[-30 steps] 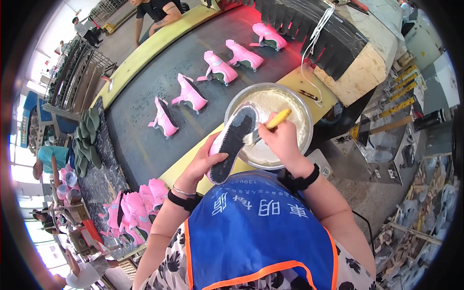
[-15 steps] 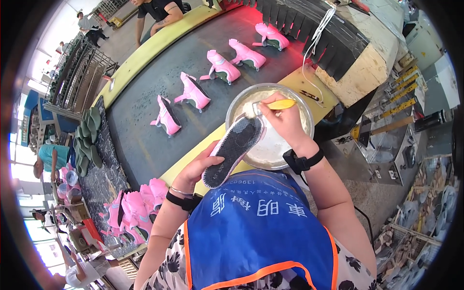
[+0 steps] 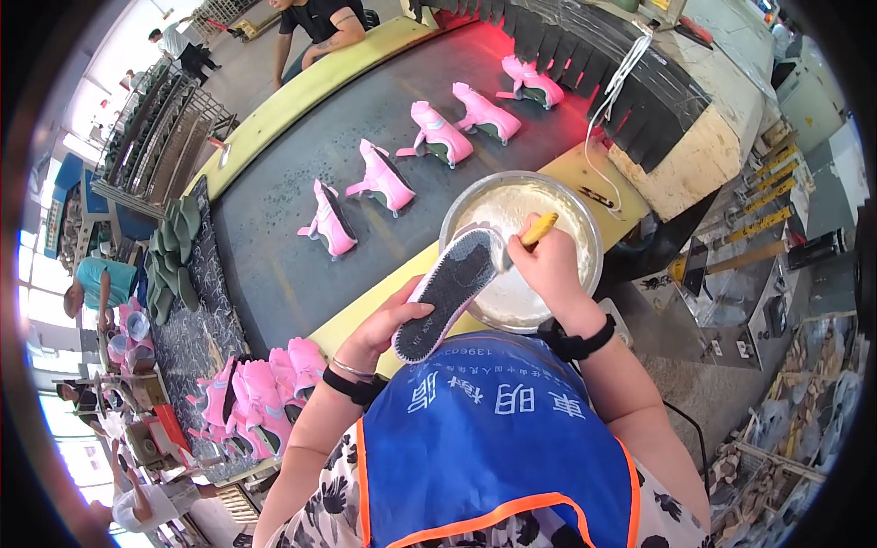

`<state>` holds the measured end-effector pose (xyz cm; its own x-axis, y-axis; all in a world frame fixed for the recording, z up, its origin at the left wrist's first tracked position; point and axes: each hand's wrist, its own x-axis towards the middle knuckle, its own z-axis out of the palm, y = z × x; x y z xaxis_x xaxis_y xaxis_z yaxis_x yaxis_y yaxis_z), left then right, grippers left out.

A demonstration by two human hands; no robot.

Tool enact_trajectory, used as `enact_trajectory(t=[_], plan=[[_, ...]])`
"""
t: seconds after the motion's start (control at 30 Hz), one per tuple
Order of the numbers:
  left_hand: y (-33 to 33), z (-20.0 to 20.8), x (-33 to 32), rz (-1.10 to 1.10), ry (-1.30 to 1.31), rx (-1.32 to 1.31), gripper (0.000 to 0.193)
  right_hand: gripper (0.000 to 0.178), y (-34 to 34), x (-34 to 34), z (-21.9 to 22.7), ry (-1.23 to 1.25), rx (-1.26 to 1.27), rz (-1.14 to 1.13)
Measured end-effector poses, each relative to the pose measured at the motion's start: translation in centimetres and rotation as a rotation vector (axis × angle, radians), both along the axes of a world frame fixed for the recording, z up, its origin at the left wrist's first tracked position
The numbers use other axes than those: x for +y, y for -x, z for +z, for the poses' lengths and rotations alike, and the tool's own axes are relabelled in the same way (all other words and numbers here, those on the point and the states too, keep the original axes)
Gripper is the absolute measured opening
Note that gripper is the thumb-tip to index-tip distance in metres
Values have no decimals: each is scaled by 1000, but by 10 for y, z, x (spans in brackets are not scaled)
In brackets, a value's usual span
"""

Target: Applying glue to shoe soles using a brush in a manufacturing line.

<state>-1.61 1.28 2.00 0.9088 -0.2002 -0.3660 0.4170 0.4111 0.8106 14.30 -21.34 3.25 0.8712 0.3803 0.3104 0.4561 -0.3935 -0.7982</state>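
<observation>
A shoe upper (image 3: 448,290) lies bottom up in my left hand (image 3: 387,321), its dark sole board framed by a pale stitched rim. My left thumb presses on that board near one end, with the fingers wrapped underneath. In my right hand (image 3: 550,267) is a brush (image 3: 541,230) with a yellow handle. Its bristle end meets the right edge of the upper near the far end. Below both hands stands a round metal bowl (image 3: 598,245), containing a creamy white paste (image 3: 534,203).
Several pink shoe uppers (image 3: 380,178) stand in a row on the dark conveyor belt (image 3: 274,265), by a red-lit opening with black flaps (image 3: 585,87). More pink uppers (image 3: 260,393) are piled at left, near green soles (image 3: 172,256). A person (image 3: 324,27) sits across the belt.
My right hand has drawn the brush from the upper's far tip to its right edge, tilting the handle more upright. The whole view has shifted slightly.
</observation>
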Motion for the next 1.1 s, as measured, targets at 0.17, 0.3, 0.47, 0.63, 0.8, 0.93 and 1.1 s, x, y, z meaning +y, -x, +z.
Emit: enact_trajectory(t=[0.17,0.3,0.47,0.63,0.8,0.93,1.1], plan=[[-2,-2,-1,-16,-124,10,68,19,-4,13,6,-160,151,-59],[-1,-5,1,-27,-239,-14,66,24,17,36,9,-243,210,52],[9,-9,10,43,-192,67,63,22,44,53,4,-297,361,346],[21,-20,18,88,-151,49,66,11,14,54,-19,-230,265,286],[42,-29,38,205,-57,-40,64,11,-13,36,-22,-462,329,57],[65,-62,74,531,355,-70,51,13,-16,3,-22,-416,413,-107],[78,-131,163,1006,261,384,29,18,2,-18,-31,-347,464,-208]])
